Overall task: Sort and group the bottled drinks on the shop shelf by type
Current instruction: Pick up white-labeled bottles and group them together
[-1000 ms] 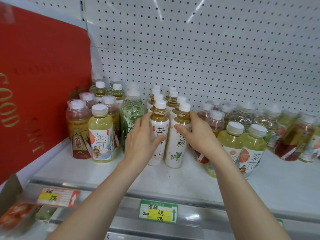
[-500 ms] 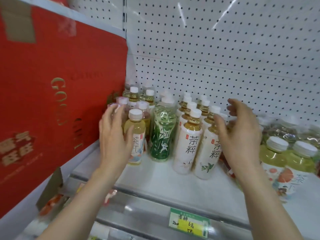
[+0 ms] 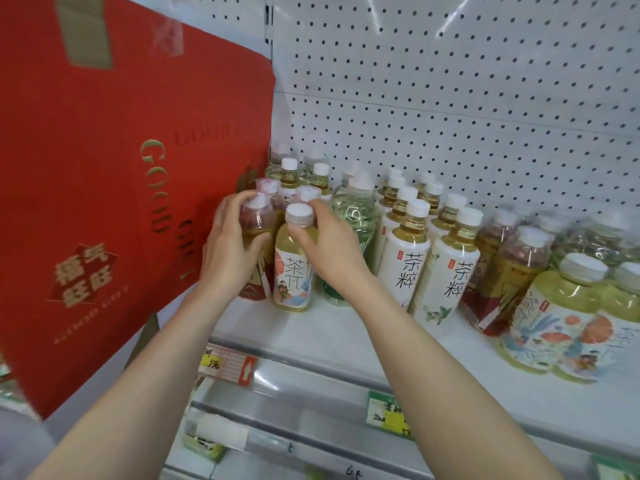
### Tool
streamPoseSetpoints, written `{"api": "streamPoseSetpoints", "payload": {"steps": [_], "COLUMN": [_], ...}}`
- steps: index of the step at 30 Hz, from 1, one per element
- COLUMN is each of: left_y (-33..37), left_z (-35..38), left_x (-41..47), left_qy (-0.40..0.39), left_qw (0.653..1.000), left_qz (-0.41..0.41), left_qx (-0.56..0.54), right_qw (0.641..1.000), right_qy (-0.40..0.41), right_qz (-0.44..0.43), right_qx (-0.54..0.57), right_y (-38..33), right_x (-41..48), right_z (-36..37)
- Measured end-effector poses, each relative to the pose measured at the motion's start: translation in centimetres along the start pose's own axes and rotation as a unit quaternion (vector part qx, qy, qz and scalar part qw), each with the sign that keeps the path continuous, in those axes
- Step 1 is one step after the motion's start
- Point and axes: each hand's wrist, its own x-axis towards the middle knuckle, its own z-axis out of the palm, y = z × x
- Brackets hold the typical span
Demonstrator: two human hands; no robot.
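Note:
Bottled drinks stand on a white shop shelf point(image 3: 346, 334). My left hand point(image 3: 228, 247) wraps around an amber bottle with a red label point(image 3: 254, 220) at the far left. My right hand point(image 3: 329, 244) grips the neck of a pale yellow tea bottle with a flowered label point(image 3: 292, 278) beside it. A clear green bottle point(image 3: 355, 216) stands just right of my right hand. Two rows of white-labelled tea bottles point(image 3: 446, 271) follow. More red-labelled amber bottles point(image 3: 509, 268) and flowered yellow bottles point(image 3: 561, 306) fill the right side.
A large red gift box point(image 3: 104, 174) leans against the shelf's left end, close to my left hand. A white pegboard wall point(image 3: 450, 98) backs the shelf. Price tags point(image 3: 228, 363) sit on the front rail, with a lower shelf beneath.
My left hand has closed on the amber bottle. My right hand has swung left from the white-labelled bottles to the yellow flowered bottle. The view has shifted left.

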Motion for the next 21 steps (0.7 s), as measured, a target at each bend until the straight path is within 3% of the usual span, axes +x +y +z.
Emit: {"api": "streamPoseSetpoints", "payload": {"steps": [7,13,21], "left_y": [0.2,1.0,1.5], "left_z": [-0.6,-0.7,-0.6], "left_x": [-0.3,-1.6,-3.0], "left_qy": [-0.016,-0.066,-0.115], "left_qw": [0.999,0.996,0.983], "left_qz": [-0.031,-0.030,-0.085], "left_qx": [-0.006,-0.054,-0.118], "right_qw": [0.999,0.996,0.991], "right_qy": [-0.022,0.048,0.075], "right_qz": [0.032,0.074,0.106], "right_qx": [-0.025,-0.005,0.033], "right_y": [1.7,3.7,3.4], "right_x": [-4.3,-7.0,-8.2], "right_z": [-4.7,-6.5,-4.3]}}
